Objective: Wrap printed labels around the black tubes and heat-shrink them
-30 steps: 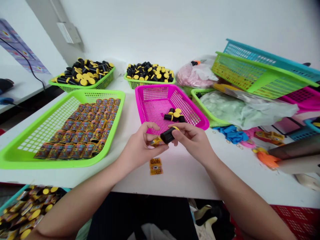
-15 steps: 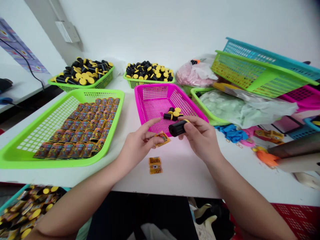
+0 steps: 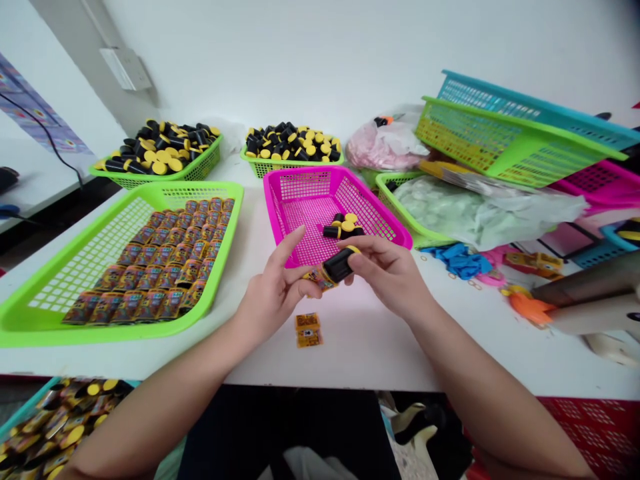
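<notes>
My left hand pinches an orange printed sleeve label between thumb and fingers, its index finger raised. In my right hand is a small black canister with a yellow cap, held by the cap end. The canister's black end meets the label's opening; how far it sits inside I cannot tell. On the white table below lies another flat orange label. Just beyond my hands stands a pink basket with several black canisters with yellow caps in it.
At left, a green basket holds rows of labelled canisters. Two green baskets of bare canisters stand by the wall. Stacked baskets, plastic bags and blue gloves are at right. Labelled canisters fill a lower-left bin.
My right hand has moved left with the canister, bringing its black end to the label in my left hand. The camera view has shifted slightly.
</notes>
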`<state>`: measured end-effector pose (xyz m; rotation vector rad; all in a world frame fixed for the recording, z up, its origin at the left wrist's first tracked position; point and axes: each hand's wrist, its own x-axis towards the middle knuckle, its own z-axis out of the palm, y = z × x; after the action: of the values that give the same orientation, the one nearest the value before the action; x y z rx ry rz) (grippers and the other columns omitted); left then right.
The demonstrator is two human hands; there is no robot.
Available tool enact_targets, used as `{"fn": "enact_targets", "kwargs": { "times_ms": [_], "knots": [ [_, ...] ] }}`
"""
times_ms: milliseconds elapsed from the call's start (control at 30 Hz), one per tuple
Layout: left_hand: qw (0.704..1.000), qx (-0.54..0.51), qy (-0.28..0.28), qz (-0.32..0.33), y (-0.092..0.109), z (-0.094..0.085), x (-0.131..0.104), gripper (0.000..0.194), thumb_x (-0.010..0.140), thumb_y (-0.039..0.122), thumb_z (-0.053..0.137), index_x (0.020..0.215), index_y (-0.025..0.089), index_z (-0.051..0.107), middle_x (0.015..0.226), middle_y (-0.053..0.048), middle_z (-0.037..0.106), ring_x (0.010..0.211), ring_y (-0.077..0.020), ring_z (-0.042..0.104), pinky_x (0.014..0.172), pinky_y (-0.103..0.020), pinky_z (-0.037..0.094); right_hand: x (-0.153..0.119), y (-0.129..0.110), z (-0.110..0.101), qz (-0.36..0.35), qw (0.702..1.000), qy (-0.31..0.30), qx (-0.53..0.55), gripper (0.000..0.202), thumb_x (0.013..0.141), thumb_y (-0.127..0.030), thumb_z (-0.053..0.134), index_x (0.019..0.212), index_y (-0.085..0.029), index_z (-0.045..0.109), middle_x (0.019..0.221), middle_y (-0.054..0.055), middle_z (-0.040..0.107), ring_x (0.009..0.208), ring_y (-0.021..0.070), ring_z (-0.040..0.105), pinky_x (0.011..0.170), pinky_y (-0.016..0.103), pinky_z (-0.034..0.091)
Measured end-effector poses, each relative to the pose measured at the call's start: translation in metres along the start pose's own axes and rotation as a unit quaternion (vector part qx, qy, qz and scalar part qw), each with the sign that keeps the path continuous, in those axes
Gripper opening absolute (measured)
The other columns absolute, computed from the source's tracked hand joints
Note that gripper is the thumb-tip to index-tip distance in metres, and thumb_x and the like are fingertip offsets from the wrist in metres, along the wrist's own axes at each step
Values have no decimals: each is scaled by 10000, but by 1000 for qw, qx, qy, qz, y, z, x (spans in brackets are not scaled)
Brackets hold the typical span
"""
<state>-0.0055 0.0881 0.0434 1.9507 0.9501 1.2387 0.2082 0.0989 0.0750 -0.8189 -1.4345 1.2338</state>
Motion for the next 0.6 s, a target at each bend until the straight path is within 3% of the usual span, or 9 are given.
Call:
{"fn": "enact_targets", "kwargs": {
  "times_ms": [133,367,600],
  "knots": [
    [1000,-12,24,-15,0,3,-2,848,892,361,653,1551,288,124,855,-34,752,614,-148,691,574,-248,560,2,-2,0,21,999,-17,-34,280,782,-369,765,997,-210,684,765,0,697,610,113,637,599,275,557],
    [998,-66,-8,13,9,7,2,1035,855,359,696,1553,282,-65,992,-76,752,715,-155,719,602,-235,589,-1,-7,-9,-7,995,-89,-33,314,732,-221,809,1015,-212,673,877,17,718,803,144,692,735,291,585],
    [995,-20,59,72,4,10,-4,1020,775,279,766,1534,288,83,981,-63,746,720,-151,720,545,-196,576,-2,-9,-7,-18,994,-102,-33,306,756,-224,789,1034,-217,660,879,18,706,801,145,689,760,310,588]
  ]
}}
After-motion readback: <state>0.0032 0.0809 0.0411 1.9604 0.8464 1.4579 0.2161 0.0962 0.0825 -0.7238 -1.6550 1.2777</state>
